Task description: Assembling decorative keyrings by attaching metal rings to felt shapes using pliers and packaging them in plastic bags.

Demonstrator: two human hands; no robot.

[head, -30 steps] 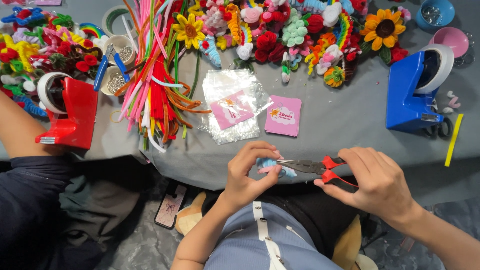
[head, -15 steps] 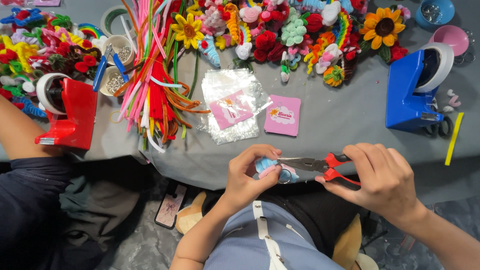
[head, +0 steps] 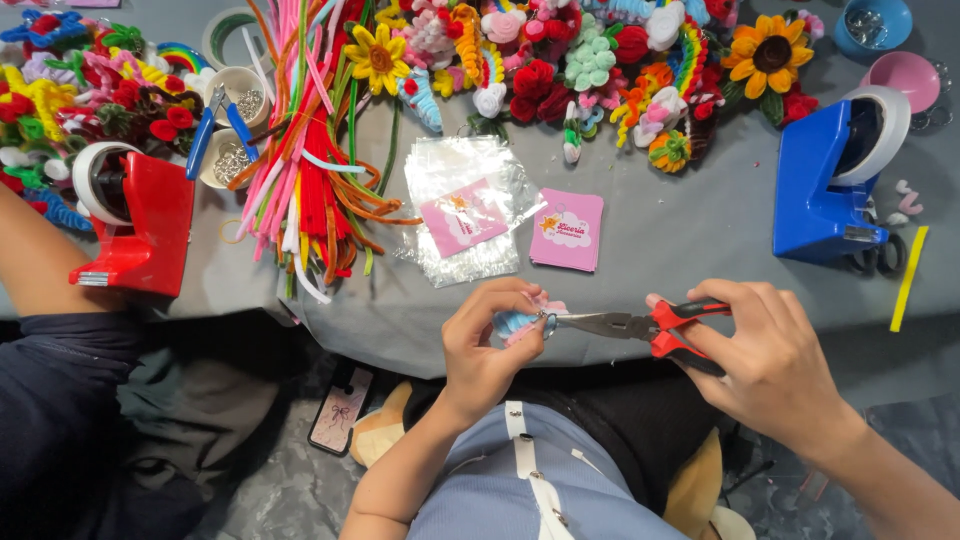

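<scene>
Just before the grey table's edge (head: 640, 300), the left hand (head: 485, 345) is pinching a blue-pink pipe-cleaner piece (head: 515, 320), while the right hand (head: 770, 360) is gripping red-handled pliers (head: 640, 325) touching it

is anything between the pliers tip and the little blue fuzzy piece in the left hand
Nothing visible. The pliers in the right hand reach straight to the blue fuzzy piece pinched in the left hand.

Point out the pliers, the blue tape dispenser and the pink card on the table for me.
pliers (head: 610, 323), head view, on the metal jaws.
blue tape dispenser (head: 812, 195), head view, on its blue body.
pink card (head: 567, 230), head view, on the middle of its face.
</scene>
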